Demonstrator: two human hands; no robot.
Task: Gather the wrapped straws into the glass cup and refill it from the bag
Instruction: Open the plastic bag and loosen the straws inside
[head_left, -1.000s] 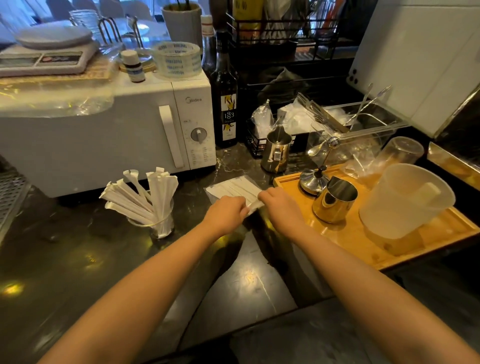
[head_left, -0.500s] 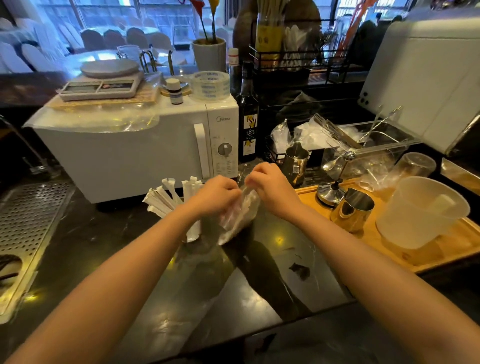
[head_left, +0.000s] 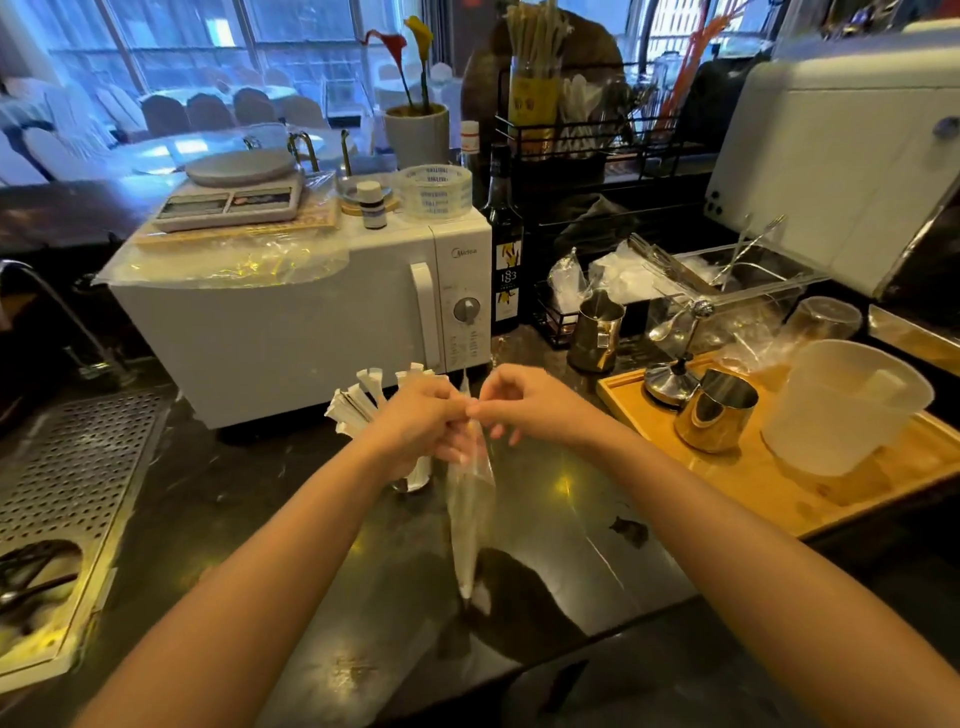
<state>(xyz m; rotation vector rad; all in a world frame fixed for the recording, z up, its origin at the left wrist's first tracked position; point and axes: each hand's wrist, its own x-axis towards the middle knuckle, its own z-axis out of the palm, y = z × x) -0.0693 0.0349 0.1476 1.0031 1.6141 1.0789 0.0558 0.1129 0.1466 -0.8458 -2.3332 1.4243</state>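
Note:
A clear plastic bag (head_left: 470, 519) with white wrapped straws inside hangs upright over the dark counter. My left hand (head_left: 421, 426) and my right hand (head_left: 524, 405) both pinch its top edge, fingertips touching. Right behind my left hand stands the glass cup (head_left: 418, 478), mostly hidden, with white wrapped straws (head_left: 358, 402) fanning out of it to the left.
A white microwave (head_left: 311, 322) stands just behind the cup. To the right lies a wooden tray (head_left: 779, 488) with a metal jug (head_left: 714, 410), a metal lid and a frosted plastic pitcher (head_left: 841, 405). A perforated drip grate (head_left: 72, 467) lies at the left.
Both hands have lifted the bag off the counter beside the tray and brought it up next to the cup. It now hangs vertically from its top edge.

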